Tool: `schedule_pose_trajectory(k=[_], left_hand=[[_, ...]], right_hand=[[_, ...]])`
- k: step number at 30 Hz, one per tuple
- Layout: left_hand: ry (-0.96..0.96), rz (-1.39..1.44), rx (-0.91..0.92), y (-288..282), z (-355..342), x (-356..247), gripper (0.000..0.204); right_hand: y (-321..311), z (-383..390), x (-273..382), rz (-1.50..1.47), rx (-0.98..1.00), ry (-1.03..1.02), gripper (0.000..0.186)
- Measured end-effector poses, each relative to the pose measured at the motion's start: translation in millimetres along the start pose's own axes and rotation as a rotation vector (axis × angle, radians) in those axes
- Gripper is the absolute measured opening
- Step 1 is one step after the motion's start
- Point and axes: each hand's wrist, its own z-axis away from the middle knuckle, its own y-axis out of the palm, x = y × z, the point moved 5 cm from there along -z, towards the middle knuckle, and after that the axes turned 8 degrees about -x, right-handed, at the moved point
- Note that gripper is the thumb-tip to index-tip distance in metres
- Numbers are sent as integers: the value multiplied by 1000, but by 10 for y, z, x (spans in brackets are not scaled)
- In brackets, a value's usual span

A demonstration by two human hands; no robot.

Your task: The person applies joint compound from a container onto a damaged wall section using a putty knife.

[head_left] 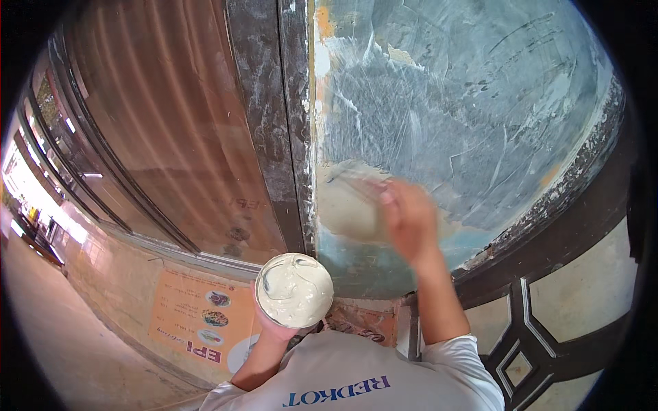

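My left hand grips a round tub from its left side and below. Cream-coloured putty fills it, with a swirled, uneven surface. At the wall, my right hand is closed around a putty knife, which is smeared by motion. The knife's blade lies at or close to the wall, and its exact edge cannot be made out. Beneath it is a pale, fresh-looking putty patch on the lower left of the grey-blue wall panel.
Left of the panel stands a dark, paint-spotted frame post, then a brown-tinted glass pane. An orange printed poster is low on the left. A dark metal gate with light panels borders the right.
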Motion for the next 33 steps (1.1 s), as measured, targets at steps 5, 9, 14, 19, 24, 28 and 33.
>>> schedule_pose_trajectory(k=[5, 9, 14, 19, 24, 28, 33], left_hand=[[-223, 348, -77, -54, -50, 55, 74], [-183, 289, -113, -139, -73, -2, 73], [-163, 212, -94, -76, -165, -3, 75], [-83, -96, -20, 205, -290, -11, 76], [7, -161, 20, 443, -377, 62, 75], [-205, 296, -83, 311, -440, 297, 70], [-227, 359, -126, 328, -451, 459, 69]], right_hand=[[631, 561, -68, -127, 233, 108, 19], [85, 137, -364, 10, -7, 297, 19], [-358, 63, -296, -549, -250, 511, 28], [60, 648, -125, -806, -90, 571, 28], [211, 952, -142, -872, -145, 647, 27], [168, 1051, -135, -913, -139, 657, 26], [109, 1209, -121, -725, 0, 602, 21]])
